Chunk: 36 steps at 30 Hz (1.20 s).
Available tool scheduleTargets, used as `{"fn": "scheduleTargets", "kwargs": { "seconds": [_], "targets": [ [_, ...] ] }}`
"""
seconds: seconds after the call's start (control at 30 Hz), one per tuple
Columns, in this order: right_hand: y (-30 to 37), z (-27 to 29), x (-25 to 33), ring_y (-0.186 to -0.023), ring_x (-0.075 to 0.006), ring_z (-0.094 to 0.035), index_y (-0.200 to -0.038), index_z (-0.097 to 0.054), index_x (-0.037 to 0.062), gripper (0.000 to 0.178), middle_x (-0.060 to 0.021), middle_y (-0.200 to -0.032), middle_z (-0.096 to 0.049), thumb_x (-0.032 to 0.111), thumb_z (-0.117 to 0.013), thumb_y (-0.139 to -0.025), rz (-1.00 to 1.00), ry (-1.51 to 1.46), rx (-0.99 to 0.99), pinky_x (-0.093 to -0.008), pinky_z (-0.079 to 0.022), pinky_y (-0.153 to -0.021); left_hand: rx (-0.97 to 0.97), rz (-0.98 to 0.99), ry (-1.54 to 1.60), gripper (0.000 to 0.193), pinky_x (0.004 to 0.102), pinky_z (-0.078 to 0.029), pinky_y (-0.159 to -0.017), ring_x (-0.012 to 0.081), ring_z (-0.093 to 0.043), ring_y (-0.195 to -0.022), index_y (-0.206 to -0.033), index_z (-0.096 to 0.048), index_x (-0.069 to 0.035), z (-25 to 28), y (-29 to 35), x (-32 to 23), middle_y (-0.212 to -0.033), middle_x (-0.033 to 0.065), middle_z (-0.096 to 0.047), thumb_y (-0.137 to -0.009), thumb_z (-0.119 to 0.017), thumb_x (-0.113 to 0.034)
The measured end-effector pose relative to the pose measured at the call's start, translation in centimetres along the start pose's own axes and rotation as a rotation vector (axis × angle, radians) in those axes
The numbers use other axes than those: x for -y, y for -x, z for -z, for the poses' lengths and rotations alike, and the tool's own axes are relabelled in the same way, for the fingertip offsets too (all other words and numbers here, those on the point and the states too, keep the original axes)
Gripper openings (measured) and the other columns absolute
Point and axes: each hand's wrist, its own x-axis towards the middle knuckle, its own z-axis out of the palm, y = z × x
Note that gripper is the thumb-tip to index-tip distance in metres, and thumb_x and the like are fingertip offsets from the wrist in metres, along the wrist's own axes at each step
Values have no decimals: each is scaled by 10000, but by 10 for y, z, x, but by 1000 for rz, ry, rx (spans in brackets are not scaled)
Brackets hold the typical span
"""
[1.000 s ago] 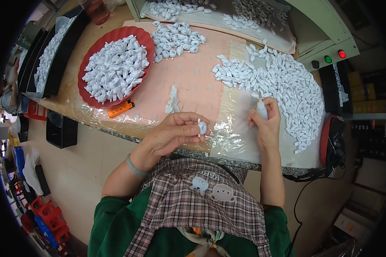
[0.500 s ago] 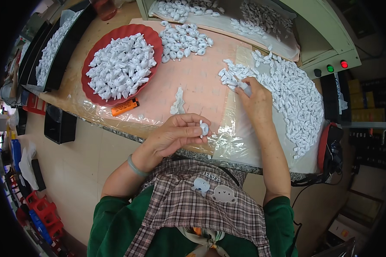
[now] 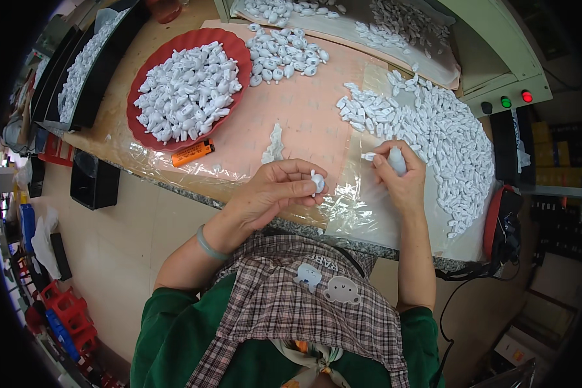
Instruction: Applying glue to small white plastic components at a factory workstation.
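Observation:
My left hand (image 3: pixel 275 192) pinches a small white rounded plastic piece (image 3: pixel 317 183) between thumb and fingers, above the near edge of the table. In my right hand (image 3: pixel 404 185) is a small translucent squeeze bottle (image 3: pixel 397 161), tilted in the fingers. A slim white piece (image 3: pixel 368 156) sticks out to the left from that hand's thumb and fingertip. Beyond the right hand, many such slim white pieces (image 3: pixel 456 155) spread in a loose pile. A red scalloped bowl (image 3: pixel 136 116) heaped with white pieces stands at the left, and a group of rounded white pieces (image 3: pixel 284 55) lies beside it.
An orange cylinder (image 3: pixel 193 153) lies just below the bowl. A crumpled white scrap (image 3: pixel 274 143) rests on the pink sheet (image 3: pixel 310 123). At the back right stands a pale green cabinet (image 3: pixel 511 58) with lit buttons. Black trays (image 3: pixel 100 71) of white pieces sit far left.
My right hand has drawn back toward me from the edge of the pile, and a slim white piece now shows at its fingertips. The left hand keeps its rounded piece.

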Motion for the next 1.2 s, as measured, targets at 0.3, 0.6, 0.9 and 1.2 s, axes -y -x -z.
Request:
{"fn": "scheduleTargets", "kwargs": {
  "seconds": [0.3, 0.6, 0.9, 1.2],
  "targets": [
    [43, -23, 13, -627, -78, -594, -883, -632, -11, 75, -48, -758, -653, -24, -665, -817, 43, -112, 149, -215, -467, -559, -66, -117, -216, 262, 252, -538, -753, 176, -667, -861, -1110, -606, 36, -11, -4, 9, -957, 121, -668, -859, -651, -23],
    [48, -32, 5, -584, -83, -564, -876, -623, -34, 70, -74, -806, -643, -69, -642, -819, 276, 83, 175, -204, -435, -514, -77, -150, -404, 280, 237, -536, -749, 141, -667, -825, -1098, -615, 39, -18, -1, 9, -891, 87, -677, -834, -683, -22],
    [64, -40, 1, -601, -131, -606, -907, -605, -49, 108, -156, -850, -623, -102, -625, -814, 286, -145, 172, -227, -490, -521, -4, -214, -477, 252, 221, -538, -730, 115, -651, -818, -1014, -657, 44, -17, 3, 6, -887, 75, -658, -770, -722, 40],
    [74, -41, 12, -601, -136, -640, -878, -627, -18, 152, -127, -814, -657, -90, -694, -762, 398, -87, 151, -233, -507, -491, 98, -262, -544, 247, 217, -548, -685, 125, -653, -788, -930, -695, 31, -18, 8, 0, -879, 92, -664, -697, -775, 41]
  ]
}}
